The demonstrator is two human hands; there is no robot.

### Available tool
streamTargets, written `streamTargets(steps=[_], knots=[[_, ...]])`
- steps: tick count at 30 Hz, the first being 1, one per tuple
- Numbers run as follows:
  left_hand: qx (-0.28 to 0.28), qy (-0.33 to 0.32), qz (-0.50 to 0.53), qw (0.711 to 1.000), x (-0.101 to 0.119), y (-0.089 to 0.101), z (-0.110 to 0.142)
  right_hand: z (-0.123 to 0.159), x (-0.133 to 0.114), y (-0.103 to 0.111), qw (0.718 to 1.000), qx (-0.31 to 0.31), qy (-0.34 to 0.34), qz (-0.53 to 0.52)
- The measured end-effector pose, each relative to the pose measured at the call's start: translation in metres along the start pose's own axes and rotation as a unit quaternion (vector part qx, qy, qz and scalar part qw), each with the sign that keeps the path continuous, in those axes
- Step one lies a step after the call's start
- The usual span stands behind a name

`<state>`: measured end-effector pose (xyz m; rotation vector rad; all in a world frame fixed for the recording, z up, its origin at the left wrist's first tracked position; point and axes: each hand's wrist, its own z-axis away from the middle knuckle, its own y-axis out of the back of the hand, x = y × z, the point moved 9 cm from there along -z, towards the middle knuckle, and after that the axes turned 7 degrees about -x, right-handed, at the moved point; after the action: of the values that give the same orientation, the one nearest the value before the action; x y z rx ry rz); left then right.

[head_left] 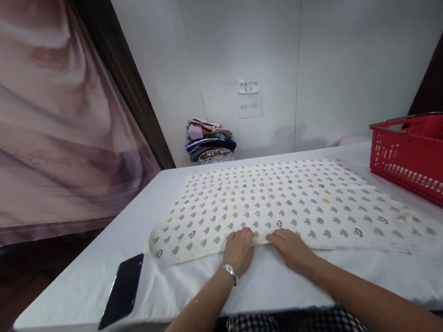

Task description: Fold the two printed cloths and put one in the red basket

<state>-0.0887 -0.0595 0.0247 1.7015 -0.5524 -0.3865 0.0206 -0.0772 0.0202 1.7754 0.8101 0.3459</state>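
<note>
A white blanket (258,199) printed with grey and a few coloured mushrooms lies spread flat on the white-covered table. Its near corners look rounded, and the near edge runs just in front of me. My left hand (239,251), with a silver bracelet at the wrist, is closed over that edge near its middle. A short gap to the right, my right hand (290,248) has its fingers curled on the same edge. Both thumbs are mostly hidden from view.
A black phone (122,290) lies on the table (78,283) at the left. On the right stands a red plastic basket (427,162). Folded fabrics (210,140) are stacked beyond the far edge, beside paper notes (250,106) on the wall. A pinkish curtain (37,113) hangs at left.
</note>
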Motion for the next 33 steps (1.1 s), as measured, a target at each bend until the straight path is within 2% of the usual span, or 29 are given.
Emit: streamTargets(steps=[5, 11, 16, 20, 25, 28, 33], knots=[[-0.015, 0.020, -0.048, 0.999, -0.012, -0.005, 0.005, 0.002, -0.005, -0.002, 0.999, -0.031, 0.022, -0.008], [-0.043, 0.002, -0.041, 0.998, -0.018, -0.010, 0.024, 0.007, -0.010, -0.009, 0.997, -0.057, 0.044, -0.016], [-0.065, -0.017, -0.030, 0.997, -0.019, -0.014, 0.027, 0.004, -0.015, -0.006, 0.997, -0.066, 0.024, -0.025], [-0.056, -0.030, -0.021, 0.998, -0.016, -0.011, 0.027, -0.003, -0.019, -0.004, 0.998, -0.065, 0.005, -0.003], [-0.012, 0.033, -0.025, 0.999, -0.025, 0.004, 0.030, -0.006, -0.024, -0.012, 0.997, -0.071, 0.023, 0.026], [-0.008, 0.068, -0.047, 0.997, -0.034, 0.009, 0.036, -0.001, -0.026, -0.016, 0.996, -0.077, 0.038, 0.019], [-0.028, 0.055, -0.032, 0.998, -0.040, 0.005, 0.047, 0.002, -0.027, -0.016, 0.995, -0.096, 0.032, 0.008]])
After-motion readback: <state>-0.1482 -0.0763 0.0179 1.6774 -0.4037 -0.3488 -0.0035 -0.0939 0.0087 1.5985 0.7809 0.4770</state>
